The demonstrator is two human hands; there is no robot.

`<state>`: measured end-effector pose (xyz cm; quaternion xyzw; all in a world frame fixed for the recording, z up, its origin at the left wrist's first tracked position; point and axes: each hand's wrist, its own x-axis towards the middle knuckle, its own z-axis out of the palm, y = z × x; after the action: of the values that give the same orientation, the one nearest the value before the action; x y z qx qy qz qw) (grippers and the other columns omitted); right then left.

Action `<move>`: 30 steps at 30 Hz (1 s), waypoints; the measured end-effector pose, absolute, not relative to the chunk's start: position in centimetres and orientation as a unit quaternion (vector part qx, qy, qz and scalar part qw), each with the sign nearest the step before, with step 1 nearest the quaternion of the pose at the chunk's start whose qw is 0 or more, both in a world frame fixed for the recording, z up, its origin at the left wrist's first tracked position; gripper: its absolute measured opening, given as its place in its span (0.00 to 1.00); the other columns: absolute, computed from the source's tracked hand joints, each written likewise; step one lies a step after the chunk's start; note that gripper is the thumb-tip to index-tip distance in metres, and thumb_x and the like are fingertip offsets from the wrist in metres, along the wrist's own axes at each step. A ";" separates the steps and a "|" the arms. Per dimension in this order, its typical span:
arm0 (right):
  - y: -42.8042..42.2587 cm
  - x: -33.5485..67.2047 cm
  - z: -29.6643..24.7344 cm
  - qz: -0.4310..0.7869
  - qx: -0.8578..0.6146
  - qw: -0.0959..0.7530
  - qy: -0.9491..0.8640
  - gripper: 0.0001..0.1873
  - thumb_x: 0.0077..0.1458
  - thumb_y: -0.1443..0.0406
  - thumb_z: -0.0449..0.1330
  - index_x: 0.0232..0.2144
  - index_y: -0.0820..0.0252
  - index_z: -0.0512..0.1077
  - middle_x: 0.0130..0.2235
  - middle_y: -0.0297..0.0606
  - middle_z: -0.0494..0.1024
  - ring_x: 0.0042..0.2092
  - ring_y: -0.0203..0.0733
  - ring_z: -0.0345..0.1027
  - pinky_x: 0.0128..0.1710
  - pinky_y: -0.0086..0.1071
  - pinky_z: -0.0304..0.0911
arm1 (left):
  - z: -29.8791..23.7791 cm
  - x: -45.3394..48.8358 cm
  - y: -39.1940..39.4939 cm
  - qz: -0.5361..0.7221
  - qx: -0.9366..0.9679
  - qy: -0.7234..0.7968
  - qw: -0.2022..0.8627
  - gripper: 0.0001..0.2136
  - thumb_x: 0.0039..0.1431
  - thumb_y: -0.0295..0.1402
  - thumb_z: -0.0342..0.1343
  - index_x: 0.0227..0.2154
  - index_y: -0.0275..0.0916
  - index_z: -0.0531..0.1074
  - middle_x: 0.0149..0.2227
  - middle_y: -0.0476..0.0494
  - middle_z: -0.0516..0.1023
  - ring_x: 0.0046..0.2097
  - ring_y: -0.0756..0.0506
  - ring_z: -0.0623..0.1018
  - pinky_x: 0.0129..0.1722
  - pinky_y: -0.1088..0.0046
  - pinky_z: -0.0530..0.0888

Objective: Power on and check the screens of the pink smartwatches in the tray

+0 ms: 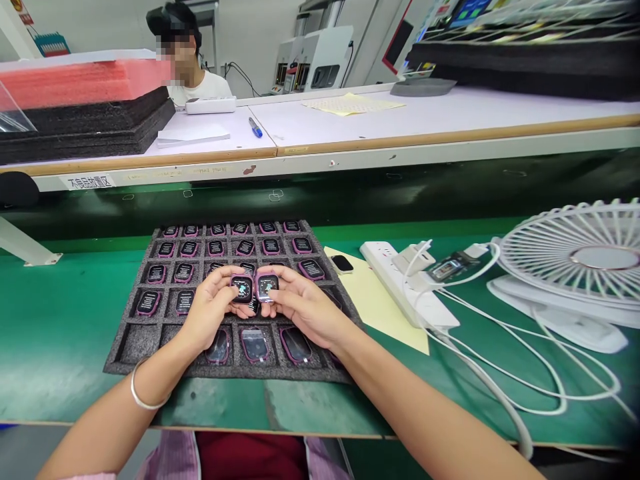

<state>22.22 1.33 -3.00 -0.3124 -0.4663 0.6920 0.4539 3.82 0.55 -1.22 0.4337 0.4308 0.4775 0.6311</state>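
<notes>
My left hand [213, 300] grips a smartwatch [243, 289] with a lit dial, its thumb on the screen. Close beside it, my right hand [295, 297] holds a second smartwatch [267, 287], also lit, with the thumb near its face. Both watches have purple-edged cases and no straps. Beneath the hands lies a dark grey foam tray [137, 343] divided into square compartments. Many of its compartments hold similar watches, several of them showing lines of text. In the front row, watches with dark screens [255, 345] lie under what looks like clear film.
Right of the tray, a pale watch [343, 264] lies by yellow paper [395, 310]. A white power strip [387, 267], looping cables [505, 327] and a white fan [575, 260] stand farther right. A raised shelf [300, 148] runs behind, with a person [200, 80] beyond it.
</notes>
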 end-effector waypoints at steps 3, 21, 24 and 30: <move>1.3 22.2 -3.0 0.690 -0.312 0.452 -0.473 0.21 0.53 0.64 0.68 0.49 0.59 0.70 0.35 0.34 0.76 0.30 0.37 0.72 0.32 0.32 0.63 | -1.2 3.9 0.6 0.476 0.435 0.430 0.632 0.18 0.47 0.34 0.59 0.43 0.37 0.69 0.30 0.51 0.77 0.23 0.50 0.78 0.27 0.74 0.77; 1.3 22.2 -3.0 0.683 -0.313 0.451 -0.483 0.21 0.52 0.67 0.65 0.49 0.58 0.69 0.34 0.34 0.76 0.31 0.37 0.71 0.33 0.33 0.64 | -1.2 3.9 0.5 0.471 0.453 0.436 0.619 0.20 0.47 0.34 0.60 0.44 0.37 0.68 0.35 0.49 0.78 0.24 0.51 0.79 0.28 0.74 0.77; 1.3 22.2 -2.9 0.683 -0.309 0.451 -0.485 0.21 0.51 0.68 0.64 0.49 0.58 0.69 0.34 0.33 0.76 0.31 0.37 0.71 0.32 0.32 0.64 | -1.2 3.9 0.5 0.471 0.456 0.440 0.614 0.19 0.47 0.34 0.61 0.44 0.37 0.68 0.36 0.48 0.78 0.24 0.51 0.79 0.27 0.75 0.77; 1.2 22.3 -3.0 0.679 -0.308 0.451 -0.491 0.22 0.51 0.68 0.65 0.49 0.58 0.68 0.35 0.33 0.75 0.31 0.36 0.71 0.32 0.31 0.64 | -1.3 3.8 0.5 0.473 0.460 0.430 0.616 0.20 0.46 0.32 0.60 0.44 0.37 0.68 0.38 0.47 0.78 0.25 0.51 0.79 0.28 0.75 0.77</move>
<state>22.26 1.20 -3.02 -0.3078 -0.4910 0.6790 0.4506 3.83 0.50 -1.29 0.4603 0.4300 0.4725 0.6164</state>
